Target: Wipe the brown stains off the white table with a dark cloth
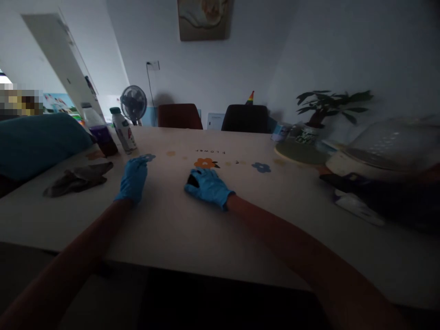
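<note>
Both hands wear blue gloves over a pale table (165, 220) printed with flowers. My left hand (133, 179) is at the left, between a crumpled grey cloth (79, 178) and my right hand; nothing can be made out in it, and its fingers are bunched and blurred. Near the middle, my right hand (208, 187) is closed round a small black object (193, 180) on the tabletop, just below the orange flower print. Most of that object is hidden by the glove.
Two bottles, one purple-labelled (101, 136) and one white (123, 133), stand at the back left. A potted plant (308, 134) rests on a green mat (299, 153) at the right, beside a domed cover (395, 142) and a dark cloth (381, 197). Chairs (179, 116) stand behind.
</note>
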